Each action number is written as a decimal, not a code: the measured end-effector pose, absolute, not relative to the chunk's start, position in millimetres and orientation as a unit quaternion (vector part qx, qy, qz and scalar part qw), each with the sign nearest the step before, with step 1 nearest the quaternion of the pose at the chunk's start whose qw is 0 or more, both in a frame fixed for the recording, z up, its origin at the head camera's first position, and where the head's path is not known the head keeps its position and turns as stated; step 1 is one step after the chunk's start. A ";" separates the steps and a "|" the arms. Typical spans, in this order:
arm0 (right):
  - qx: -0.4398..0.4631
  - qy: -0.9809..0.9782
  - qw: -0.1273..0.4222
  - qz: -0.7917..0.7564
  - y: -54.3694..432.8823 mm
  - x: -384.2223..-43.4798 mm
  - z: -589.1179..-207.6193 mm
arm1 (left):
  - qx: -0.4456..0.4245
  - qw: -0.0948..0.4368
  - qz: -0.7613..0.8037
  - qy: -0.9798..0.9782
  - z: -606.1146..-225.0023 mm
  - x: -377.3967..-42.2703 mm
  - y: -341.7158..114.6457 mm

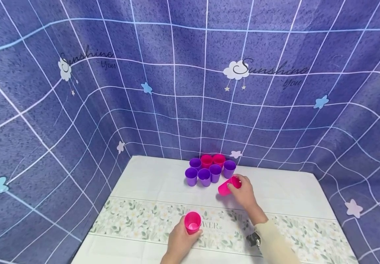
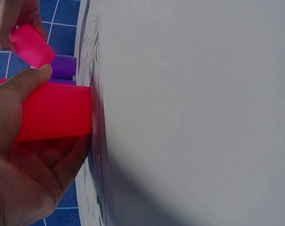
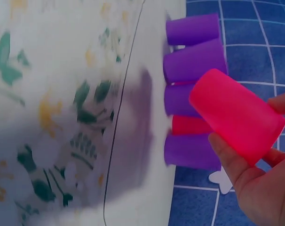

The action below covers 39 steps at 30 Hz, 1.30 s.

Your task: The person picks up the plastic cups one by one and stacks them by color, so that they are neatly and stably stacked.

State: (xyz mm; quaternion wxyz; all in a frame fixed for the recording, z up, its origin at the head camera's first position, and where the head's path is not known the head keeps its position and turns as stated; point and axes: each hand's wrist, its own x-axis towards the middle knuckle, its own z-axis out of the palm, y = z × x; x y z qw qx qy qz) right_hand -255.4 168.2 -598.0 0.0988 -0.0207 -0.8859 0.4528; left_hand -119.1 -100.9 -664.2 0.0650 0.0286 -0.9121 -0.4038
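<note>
Fingers of the left hand (image 1: 180, 239) are curled round the near cup (image 1: 192, 218), a pink one held upright with its mouth up, the thumb along the side. It is over the floral band (image 1: 137, 222) that crosses the white tabletop (image 1: 157, 178), and it hides part of the printed lettering (image 1: 212, 224), leaving "WER" readable. In the left wrist view its base is close to the tabletop; whether they touch, I cannot tell.

The right hand (image 1: 246, 194) pinches another pink one, the tilted cup (image 1: 224, 188), between thumb and fingers. This cup leans well over, its mouth toward the hand and its base pointing down and left in the head view. It hangs clear of the tabletop, and a shadow falls below it. It is near the right end of the cup group, on the side closer to the person, with a gap between.

That group stands upright at the back of the tabletop, mouths up, packed close together. Four purple cups (image 1: 204, 178) make an uneven front row. Behind them are one more, the back purple cup (image 1: 195, 163), and two pink cups (image 1: 206, 160) side by side.

A cream sleeve (image 1: 277, 244) covers the right forearm. Behind the tabletop hangs a blue backdrop (image 1: 190, 95) with pale grid lines, clouds (image 1: 236, 70) and stars (image 1: 354, 208).
</note>
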 end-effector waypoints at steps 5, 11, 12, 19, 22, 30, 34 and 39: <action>-0.020 -0.881 0.083 0.466 156.8 -241.0 -596.1 | 0.025 0.070 -0.400 -0.914 -666.0 -118.4 -101.5; -0.009 -0.876 0.081 0.475 145.7 -233.8 -591.9 | 0.018 0.074 -0.402 -0.912 -666.1 -122.0 -102.1; -0.007 -0.874 0.085 0.479 144.2 -232.6 -590.6 | 0.018 0.074 -0.401 -0.913 -666.3 -122.7 -102.2; -0.003 -0.858 0.094 0.505 133.4 -219.6 -582.6 | 0.026 0.072 -0.403 -0.912 -667.2 -123.1 -103.5; -0.004 -0.852 0.093 0.515 128.2 -212.6 -579.2 | 0.024 0.070 -0.408 -0.910 -667.0 -122.5 -103.5; 0.007 -0.846 0.093 0.525 115.8 -197.1 -575.5 | 0.020 0.078 -0.404 -0.911 -667.4 -123.5 -103.4; 0.012 -0.841 0.090 0.534 109.8 -186.4 -570.1 | 0.020 0.079 -0.404 -0.911 -668.6 -123.4 -103.5; 0.045 -0.822 0.096 0.559 100.9 -173.0 -560.7 | 0.025 0.070 -0.410 -0.909 -668.2 -124.3 -102.9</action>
